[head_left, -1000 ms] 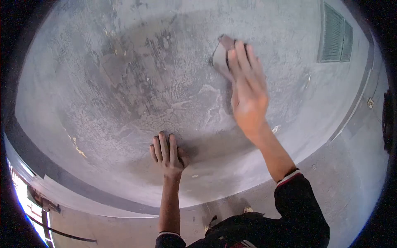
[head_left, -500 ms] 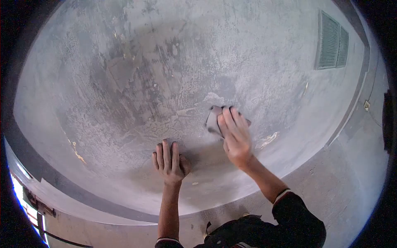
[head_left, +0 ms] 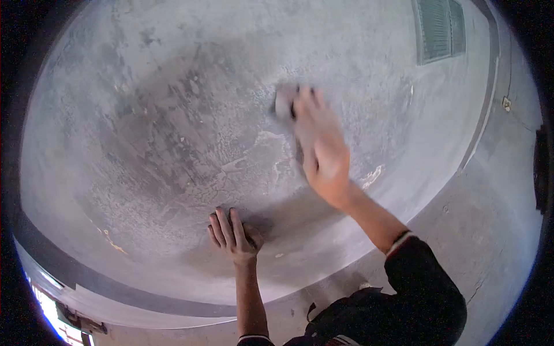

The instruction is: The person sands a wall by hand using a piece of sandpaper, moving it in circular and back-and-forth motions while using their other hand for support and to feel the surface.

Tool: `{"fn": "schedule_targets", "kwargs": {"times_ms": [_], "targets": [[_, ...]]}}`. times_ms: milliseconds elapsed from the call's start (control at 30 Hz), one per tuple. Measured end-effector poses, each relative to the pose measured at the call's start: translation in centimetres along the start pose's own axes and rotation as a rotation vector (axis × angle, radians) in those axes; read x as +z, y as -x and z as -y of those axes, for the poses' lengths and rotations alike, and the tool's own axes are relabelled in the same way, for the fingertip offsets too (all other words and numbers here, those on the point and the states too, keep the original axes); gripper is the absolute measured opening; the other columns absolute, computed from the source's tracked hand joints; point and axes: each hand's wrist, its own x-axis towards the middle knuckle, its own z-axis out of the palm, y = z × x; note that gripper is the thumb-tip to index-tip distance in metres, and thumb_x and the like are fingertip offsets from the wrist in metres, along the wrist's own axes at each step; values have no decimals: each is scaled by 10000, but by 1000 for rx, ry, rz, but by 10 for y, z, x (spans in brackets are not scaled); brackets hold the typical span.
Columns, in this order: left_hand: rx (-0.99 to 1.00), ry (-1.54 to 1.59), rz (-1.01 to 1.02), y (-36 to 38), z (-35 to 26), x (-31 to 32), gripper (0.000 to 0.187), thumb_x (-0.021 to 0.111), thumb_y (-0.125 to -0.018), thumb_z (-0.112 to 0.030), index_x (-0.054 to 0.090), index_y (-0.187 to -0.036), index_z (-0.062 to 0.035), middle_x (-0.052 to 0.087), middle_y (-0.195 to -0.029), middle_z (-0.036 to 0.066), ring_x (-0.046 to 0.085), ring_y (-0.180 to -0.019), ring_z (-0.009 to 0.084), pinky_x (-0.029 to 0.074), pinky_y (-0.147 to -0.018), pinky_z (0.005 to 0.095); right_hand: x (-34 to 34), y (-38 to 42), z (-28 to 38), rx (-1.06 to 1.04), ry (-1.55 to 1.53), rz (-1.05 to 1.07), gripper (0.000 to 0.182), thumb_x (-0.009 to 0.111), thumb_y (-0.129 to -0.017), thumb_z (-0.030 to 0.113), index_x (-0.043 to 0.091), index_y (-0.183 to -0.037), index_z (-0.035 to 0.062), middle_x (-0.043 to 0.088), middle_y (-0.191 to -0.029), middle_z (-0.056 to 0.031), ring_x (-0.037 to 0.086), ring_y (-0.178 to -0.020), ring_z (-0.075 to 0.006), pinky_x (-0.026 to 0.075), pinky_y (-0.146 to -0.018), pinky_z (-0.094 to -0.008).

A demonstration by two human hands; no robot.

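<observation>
My right hand (head_left: 323, 147) is raised against the grey wall (head_left: 156, 138), fingers wrapped over what looks like a folded piece of sandpaper (head_left: 283, 104). Motion blurs both the fingers and the sheet, and part of the sheet is hidden under the hand. Lower down, my left hand (head_left: 232, 233) rests flat on the wall with its fingers stretched upward, holding nothing. Between the hands the wall has rough, flaking patches and pale scrape marks.
A greenish louvred vent (head_left: 435, 32) is set in the wall at upper right. A small socket (head_left: 506, 104) with a wire sits on the side wall. Along the base runs a dark band (head_left: 115, 291), above the concrete floor (head_left: 461, 230). Bright light enters at lower left.
My right hand has moved up the wall with the sandpaper. My left hand keeps its flat contact with the wall. The camera view has shifted slightly.
</observation>
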Motion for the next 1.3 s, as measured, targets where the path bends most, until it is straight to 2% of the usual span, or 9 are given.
{"fn": "schedule_targets", "kwargs": {"times_ms": [67, 467, 600, 700, 800, 867, 1033, 1200, 1300], "targets": [[-2, -12, -8, 0, -1, 2, 432, 355, -910, -301, 492, -1187, 1, 420, -1281, 237, 355, -1218, 411, 227, -1009, 514, 0, -24, 2, -28, 125, -139, 462, 505, -723, -45, 491, -1184, -23, 475, -1247, -176, 446, -1157, -342, 340, -944, -439], [-93, 169, -6, 18, -43, 3, 519, 359, -891, -352, 462, -1215, 41, 374, -1310, 258, 296, -1249, 419, 178, -1030, 497, 20, 138, 70, 463, -11, 263, 661, 558, -706, 1, 314, -1320, 5, 248, -1394, -190, 242, -1280, -393, 255, -1016, -479], [-503, 780, -217, 29, -98, -5, 550, 354, -895, -361, 400, -1257, 50, 369, -1314, 255, 300, -1249, 412, 188, -1029, 490, 11, 137, 82, 494, -139, 239, 685, 555, -759, 73, 228, -1360, 28, 151, -1418, -225, 144, -1303, -424, 211, -1041, -472], [-295, 664, 132, 11, -100, -30, 510, 465, -879, -299, 408, -1250, 45, 392, -1304, 236, 331, -1242, 376, 254, -1007, 461, 5, 147, 66, 385, -142, 373, 725, 531, -782, 40, 109, -1365, -49, 85, -1422, -253, 85, -1310, -435, 157, -1051, -495], [-213, 691, 317, -10, -113, -43, 471, 580, -831, -190, 441, -1220, 37, 481, -1229, 211, 480, -1136, 319, 422, -874, 386, 3, 146, 69, 459, -239, 361, 723, 536, -780, 68, 139, -1385, 53, 76, -1435, -218, 86, -1309, -436, 175, -1060, -459], [-637, 798, 336, -16, -134, -47, 398, 605, -811, -110, 493, -1164, 35, 589, -1073, 189, 614, -937, 270, 503, -694, 300, 1, 147, 72, 431, -298, 314, 751, 550, -779, 65, 109, -1387, 45, 64, -1437, -216, 86, -1310, -433, 181, -1059, -454], [-578, 614, 184, -20, -143, -40, 288, 555, -835, -62, 538, -1108, 29, 639, -914, 180, 657, -784, 250, 511, -630, 290, -21, 148, 64, 712, -638, 237, 846, 612, -760, 58, 42, -1382, 3, 49, -1439, -214, 89, -1324, -389, 193, -1058, -456], [-573, 569, 171, -25, -167, -39, 250, 527, -843, -28, 555, -1087, 24, 637, -912, 187, 655, -793, 244, 513, -651, 311, -57, 143, 43, 804, -844, 124, 938, 628, -721, -66, -41, -1377, -10, 346, -1301, -210, 424, -1169, -284, 420, -918, -383], [-489, 556, 128, -38, -190, -35, 262, 530, -838, 4, 556, -1098, 15, 636, -919, 186, 653, -794, 251, 510, -649, 321, -66, 151, 28, 781, -808, -52, 761, 644, -729, -36, 179, -1332, -9, 453, -1193, -159, 533, -1034, -234, 486, -816, -316]]}}
